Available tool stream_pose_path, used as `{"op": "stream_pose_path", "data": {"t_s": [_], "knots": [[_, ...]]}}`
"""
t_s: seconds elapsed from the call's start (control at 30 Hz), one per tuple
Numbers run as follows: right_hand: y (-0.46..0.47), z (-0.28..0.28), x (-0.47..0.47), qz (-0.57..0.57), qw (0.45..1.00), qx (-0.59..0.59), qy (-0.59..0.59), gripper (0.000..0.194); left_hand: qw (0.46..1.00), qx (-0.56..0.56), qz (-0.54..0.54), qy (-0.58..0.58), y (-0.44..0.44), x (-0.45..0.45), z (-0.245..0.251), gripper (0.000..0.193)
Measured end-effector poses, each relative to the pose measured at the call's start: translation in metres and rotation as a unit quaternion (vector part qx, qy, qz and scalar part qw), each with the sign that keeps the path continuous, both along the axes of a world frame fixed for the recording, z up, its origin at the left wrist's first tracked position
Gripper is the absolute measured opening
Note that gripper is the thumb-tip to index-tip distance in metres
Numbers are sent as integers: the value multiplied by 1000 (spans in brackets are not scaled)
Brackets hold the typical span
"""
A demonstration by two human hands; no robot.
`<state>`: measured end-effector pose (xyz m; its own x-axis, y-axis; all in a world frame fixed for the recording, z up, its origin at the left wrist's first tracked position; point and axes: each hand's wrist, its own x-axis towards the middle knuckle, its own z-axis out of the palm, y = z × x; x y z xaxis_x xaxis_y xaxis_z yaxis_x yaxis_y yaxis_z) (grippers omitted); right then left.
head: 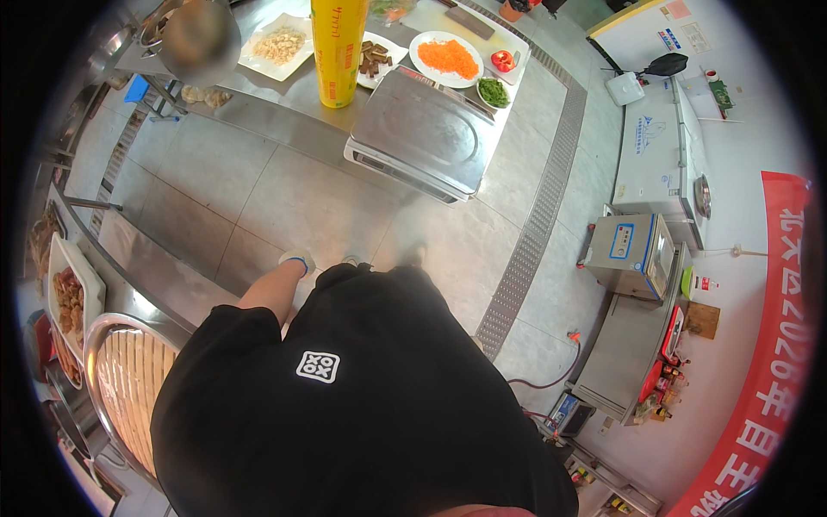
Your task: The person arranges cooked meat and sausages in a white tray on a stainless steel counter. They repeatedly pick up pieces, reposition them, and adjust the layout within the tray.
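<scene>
My left hand, in a pale covering with a blue edge at the wrist, hangs beside my black shirt; its fingers are too small to read. My right hand is out of view. Before me, a digital scale with a steel platform lies at the steel table's near edge. Left of it a yellow printed box stands upright. Around them are a square plate of pale chopped pieces, a plate of dark brown pieces, an oval plate of shredded orange vegetable, a bowl of chopped greens and a cut red pepper.
At left, a round steel-rimmed tray holds pale strips under film, beside a white tray of brown food. A floor drain grating runs at right, before a chest freezer and a vacuum sealer. A cable lies on the floor.
</scene>
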<state>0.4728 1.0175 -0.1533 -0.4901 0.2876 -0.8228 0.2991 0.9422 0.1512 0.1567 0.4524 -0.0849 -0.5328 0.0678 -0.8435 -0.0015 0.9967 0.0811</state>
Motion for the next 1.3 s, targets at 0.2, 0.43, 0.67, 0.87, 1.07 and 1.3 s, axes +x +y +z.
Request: {"op": "stream_pose_path", "data": {"t_s": [0.2, 0.43, 0.67, 0.87, 1.07, 1.3], "knots": [[8, -26, 4, -39, 999, 2, 27, 34, 1000, 20, 12, 15, -5, -2, -7, 34], [14, -31, -9, 78, 995, -27, -50, 38, 998, 19, -52, 4, -3, -20, -8, 40], [28, 10, -59, 70, 997, -7, -44, 37, 998, 57, 20, 7, -11, -34, -16, 32], [29, 57, -100, 6, 1000, 23, 7, 35, 988, 68, 129, 45, -14, -25, -52, 35], [34, 98, -134, -57, 995, 44, 71, 34, 990, 42, 132, -41, -17, -9, -72, 37], [34, 124, -169, -96, 985, 46, 134, 32, 985, 38, 163, -40, -21, 3, -25, 35]]}}
